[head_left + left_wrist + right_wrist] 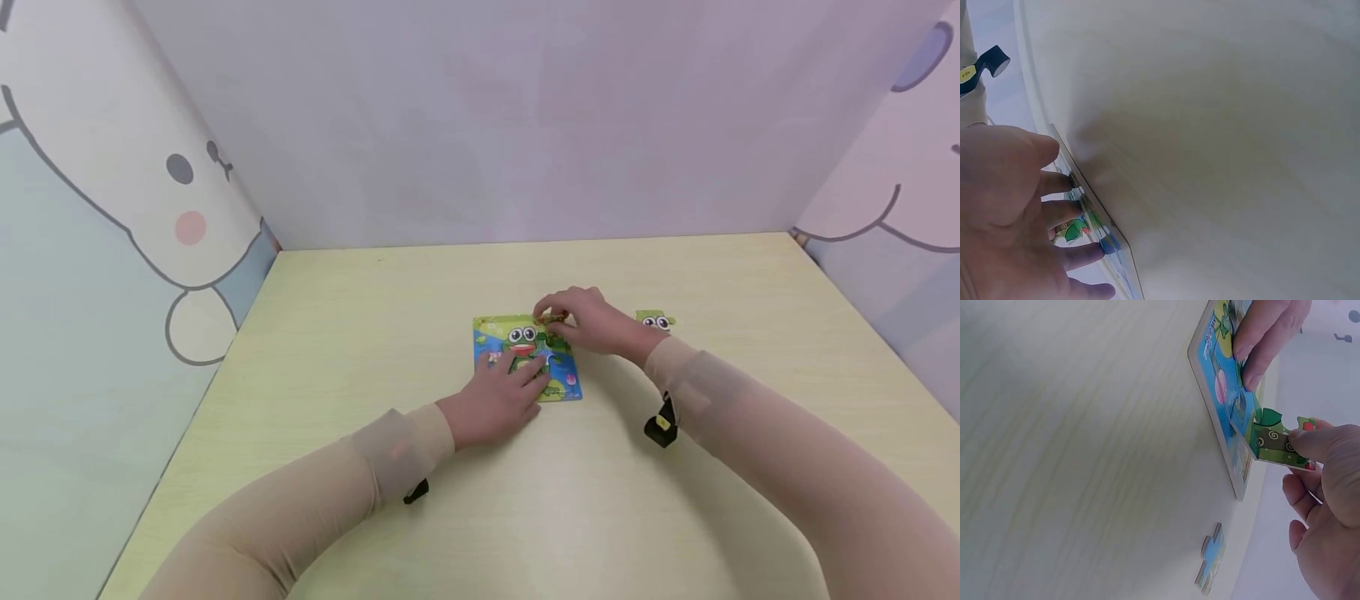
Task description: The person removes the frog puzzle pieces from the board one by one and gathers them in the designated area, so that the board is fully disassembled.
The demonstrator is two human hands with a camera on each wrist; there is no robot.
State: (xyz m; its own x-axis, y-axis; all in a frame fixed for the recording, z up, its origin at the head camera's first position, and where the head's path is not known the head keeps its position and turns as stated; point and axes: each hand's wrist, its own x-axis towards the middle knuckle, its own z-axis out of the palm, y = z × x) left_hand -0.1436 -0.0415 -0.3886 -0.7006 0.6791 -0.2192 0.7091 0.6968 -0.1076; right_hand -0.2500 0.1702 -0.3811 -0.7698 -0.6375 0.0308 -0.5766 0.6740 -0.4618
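A frog jigsaw puzzle (491, 332) with a blue, green and yellow picture lies on the table. My left hand (498, 402) rests on its lower part, fingers spread and nearly straight; the left wrist view shows the fingertips (1092, 253) over the board's edge. At the upper right corner of the puzzle, my right hand (588, 321) pinches a puzzle piece (1275, 442) between thumb and fingers. That piece carries green, a brown patch with swirls, and red bits. It is tilted up, with its lower end against the board, and the fingers partly cover it.
A loose puzzle piece (654, 320) with printed frog eyes lies on the table right of the board, partly behind the right forearm. The pale wooden table (360, 333) ends at a plain back wall (480, 125). Cartoon-printed panels (90, 208) flank both sides.
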